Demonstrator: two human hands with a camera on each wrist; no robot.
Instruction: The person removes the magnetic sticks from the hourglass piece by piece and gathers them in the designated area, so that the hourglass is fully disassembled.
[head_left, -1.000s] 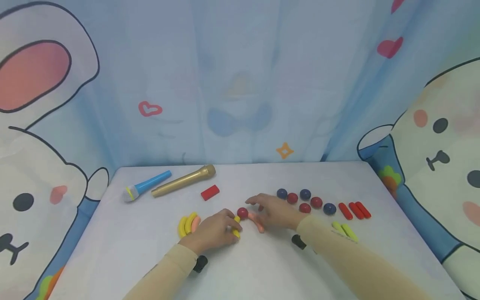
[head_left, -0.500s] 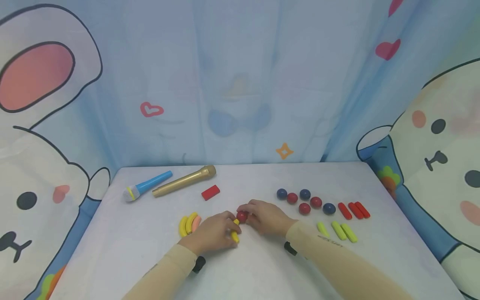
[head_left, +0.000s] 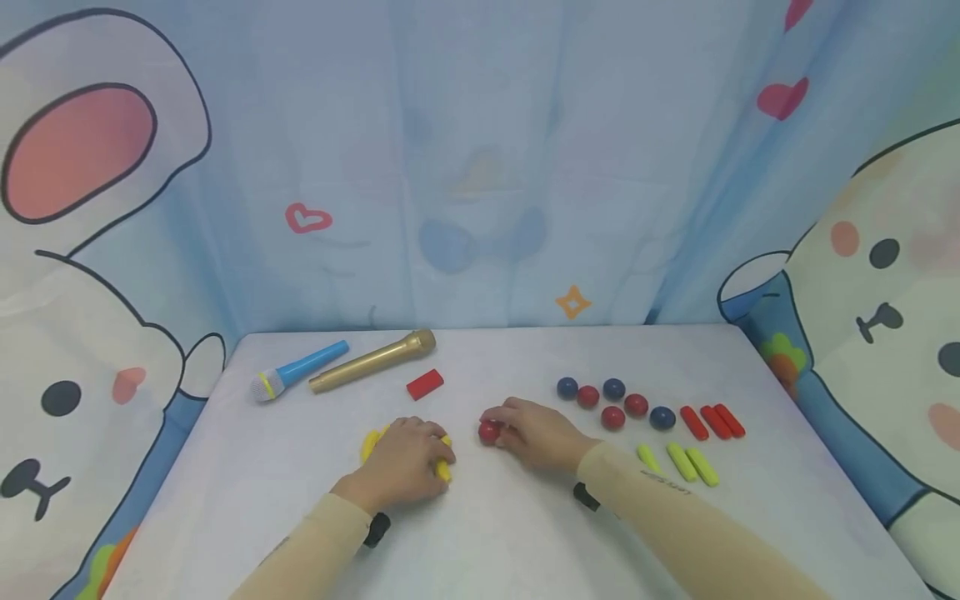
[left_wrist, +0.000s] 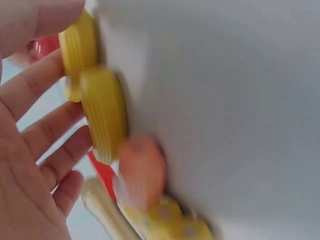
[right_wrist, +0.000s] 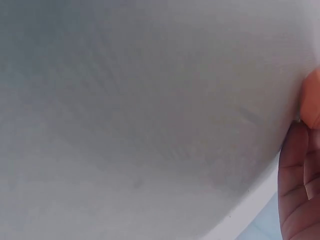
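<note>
On the white table my left hand lies palm down over a small heap of curved yellow pieces and grips a yellow ribbed piece at its fingertips. Close up, the yellow ribbed pieces and an orange piece lie beside its fingers. My right hand, a little to the right, curls its fingers round a red ball. An orange piece shows at one fingertip in the right wrist view.
A blue toy microphone, a gold microphone and a red block lie at the back left. To the right are several blue and red balls, three red sticks and three yellow-green sticks. A curtain hangs behind.
My left hand has slid left with the yellow piece onto the yellow heap. My right hand has closed round the red ball, and the orange stick no longer lies on the table.
</note>
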